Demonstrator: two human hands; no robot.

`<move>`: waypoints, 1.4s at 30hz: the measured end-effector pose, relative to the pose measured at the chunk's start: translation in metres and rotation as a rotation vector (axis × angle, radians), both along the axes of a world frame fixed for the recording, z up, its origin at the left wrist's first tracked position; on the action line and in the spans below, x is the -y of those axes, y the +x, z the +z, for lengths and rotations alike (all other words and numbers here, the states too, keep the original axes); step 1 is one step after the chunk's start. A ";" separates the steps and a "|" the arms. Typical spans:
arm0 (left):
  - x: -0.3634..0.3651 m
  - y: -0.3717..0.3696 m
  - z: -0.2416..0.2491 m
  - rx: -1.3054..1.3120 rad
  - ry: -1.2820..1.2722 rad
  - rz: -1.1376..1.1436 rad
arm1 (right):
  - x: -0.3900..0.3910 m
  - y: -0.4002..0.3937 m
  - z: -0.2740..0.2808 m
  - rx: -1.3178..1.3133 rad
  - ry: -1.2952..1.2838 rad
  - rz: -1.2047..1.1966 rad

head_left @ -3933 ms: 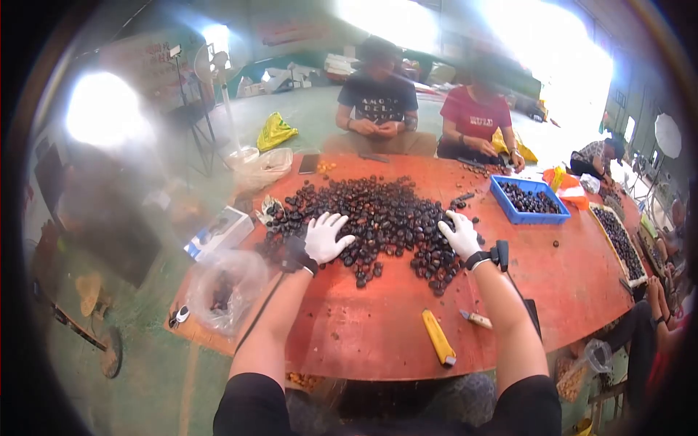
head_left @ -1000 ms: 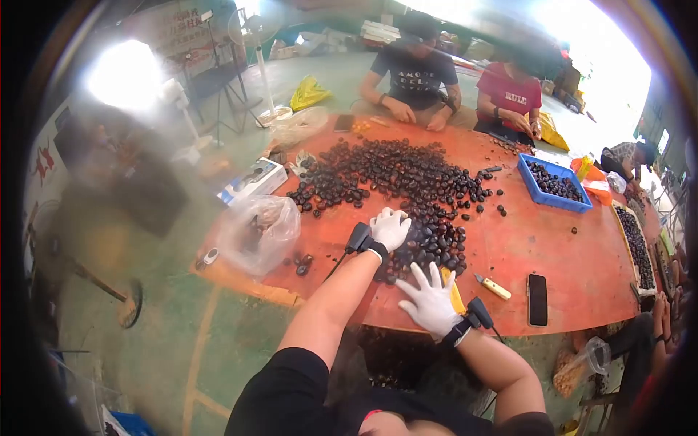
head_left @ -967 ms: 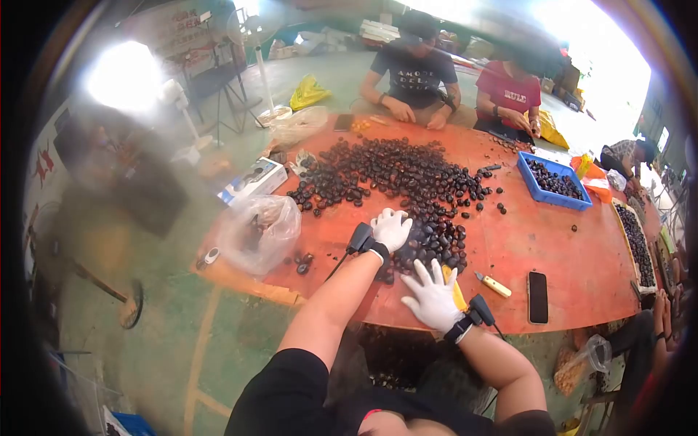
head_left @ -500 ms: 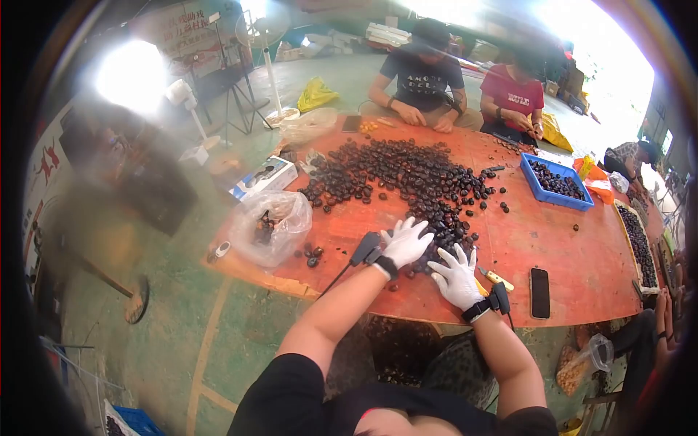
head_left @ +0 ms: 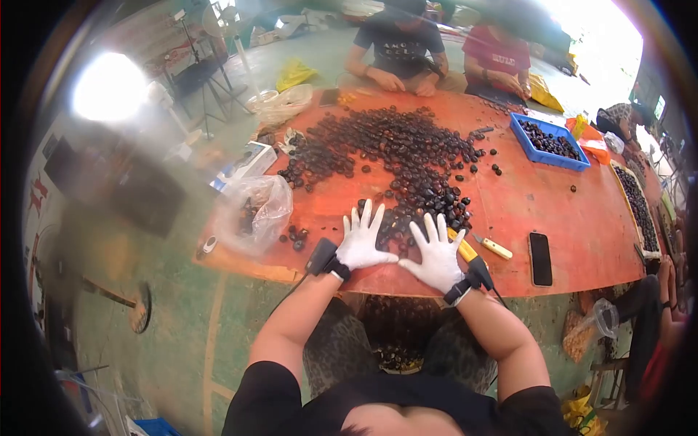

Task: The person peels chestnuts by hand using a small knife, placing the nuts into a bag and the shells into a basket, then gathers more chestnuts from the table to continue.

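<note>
Left hand: white-gloved left hand (head_left: 363, 238) at the centre of the frame, palm down, fingers fanned wide, gripping nothing; half a second ago it lay farther right, across the near nuts; now it sits left of them.
Right hand: gloved right hand (head_left: 436, 256) just right of centre, likewise spread wide and gripping nothing; the two thumb tips meet or nearly meet, cannot tell which.
Dark nuts: main heap of dark nuts (head_left: 407, 138) in the upper middle, with a tongue running down to the fingers; some nuts now show in the gap between the hands.
Yellow cutter: more of the yellow cutter (head_left: 466, 248) shows than half a second ago, though the right hand partly covers it; the small knife (head_left: 496, 248) lies just right of it.
Tabletop: worn red tabletop (head_left: 545, 203); phone (head_left: 540, 258) at lower right; blue tray (head_left: 556, 161) of nuts at upper right; clear bag (head_left: 270, 211) left of centre.
Room: green floor (head_left: 174, 298); glaring lamp (head_left: 109, 86) at upper left; person in a dark T-shirt (head_left: 400, 49) and person in a red T-shirt (head_left: 496, 54) across the top.
</note>
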State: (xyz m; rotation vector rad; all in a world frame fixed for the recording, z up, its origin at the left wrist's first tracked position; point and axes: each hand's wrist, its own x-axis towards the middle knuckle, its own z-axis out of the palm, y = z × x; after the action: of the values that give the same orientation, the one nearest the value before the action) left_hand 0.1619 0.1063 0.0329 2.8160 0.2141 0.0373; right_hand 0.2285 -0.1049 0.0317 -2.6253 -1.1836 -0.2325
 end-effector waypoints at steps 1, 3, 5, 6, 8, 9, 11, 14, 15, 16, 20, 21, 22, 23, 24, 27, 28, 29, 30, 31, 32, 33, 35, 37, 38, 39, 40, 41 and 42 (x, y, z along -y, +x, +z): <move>0.002 0.008 -0.002 0.047 -0.002 -0.026 | 0.002 0.007 -0.005 0.029 0.022 -0.046; 0.003 0.029 -0.014 0.187 -0.042 -0.081 | 0.007 0.020 -0.005 0.032 0.017 -0.096; 0.013 0.049 -0.021 0.255 -0.061 -0.124 | 0.009 0.028 -0.001 0.035 0.027 -0.120; 0.019 0.058 -0.024 0.265 -0.053 -0.139 | 0.009 0.033 -0.002 0.051 0.037 -0.138; 0.033 0.076 -0.024 0.318 -0.105 -0.092 | 0.012 0.049 -0.007 0.077 0.059 -0.188; 0.040 0.083 -0.023 0.342 -0.089 -0.078 | 0.016 0.056 -0.009 0.124 0.068 -0.193; 0.055 0.100 -0.027 0.429 -0.142 -0.049 | 0.022 0.069 -0.010 0.132 0.075 -0.222; 0.078 0.128 -0.037 0.518 -0.223 0.091 | 0.030 0.087 -0.017 0.162 0.131 -0.238; 0.084 0.130 -0.030 0.540 -0.281 0.077 | 0.030 0.089 -0.018 0.167 0.139 -0.234; 0.090 0.130 -0.025 0.546 -0.326 0.063 | 0.031 0.089 -0.019 0.173 0.147 -0.230; 0.073 0.102 0.020 0.435 -0.235 -0.065 | 0.045 0.071 0.002 0.034 0.083 -0.335; 0.056 0.098 0.020 0.341 -0.171 -0.095 | 0.053 0.064 0.008 -0.038 0.085 -0.377; 0.035 0.089 0.021 0.255 -0.115 -0.163 | 0.063 0.057 0.015 -0.108 0.087 -0.418; 0.016 0.079 0.022 0.178 -0.026 -0.177 | 0.074 0.047 0.019 -0.179 0.066 -0.404; -0.003 0.070 0.023 0.104 0.064 -0.192 | 0.083 0.035 0.016 -0.211 0.033 -0.385; -0.049 0.063 0.004 -0.019 0.086 -0.053 | 0.075 -0.004 0.031 -0.240 -0.209 -0.315; -0.058 0.064 -0.003 -0.012 -0.017 -0.003 | 0.073 -0.003 0.024 -0.201 -0.167 -0.293; -0.060 0.068 -0.011 0.001 -0.022 0.036 | 0.066 0.003 0.014 -0.158 -0.123 -0.274; -0.062 0.074 -0.017 0.024 -0.024 0.075 | 0.059 0.011 0.007 -0.107 -0.074 -0.255; -0.062 0.079 -0.020 0.090 -0.077 0.025 | 0.053 0.019 0.004 -0.071 -0.059 -0.242; -0.060 0.083 -0.024 0.159 -0.123 -0.044 | 0.048 0.027 0.002 -0.034 -0.046 -0.229; -0.053 0.089 -0.027 0.185 -0.136 -0.084 | 0.044 0.036 0.001 0.005 -0.035 -0.214; -0.028 0.095 -0.026 0.195 -0.143 -0.112 | 0.033 0.053 0.006 0.073 0.015 -0.204; -0.006 0.101 -0.026 0.218 -0.212 -0.066 | 0.022 0.075 0.004 0.177 0.090 -0.222; 0.003 0.102 -0.024 0.233 -0.267 -0.039 | 0.017 0.086 0.000 0.217 0.112 -0.241; 0.009 0.103 -0.023 0.298 -0.339 -0.029 | 0.011 0.090 0.002 0.226 0.148 -0.271; 0.007 0.104 -0.021 0.315 -0.355 -0.040 | 0.010 0.091 0.002 0.225 0.172 -0.258; 0.006 0.105 -0.018 0.330 -0.374 -0.052 | 0.011 0.088 0.002 0.224 0.193 -0.245; 0.003 0.106 -0.015 0.346 -0.394 -0.064 | 0.012 0.078 0.010 0.224 0.213 -0.232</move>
State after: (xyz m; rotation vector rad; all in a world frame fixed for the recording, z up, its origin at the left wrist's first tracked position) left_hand 0.2674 0.1030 0.0178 2.3739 0.0433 0.4166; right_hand 0.3070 -0.1170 0.0417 -2.5917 -0.8569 -0.6727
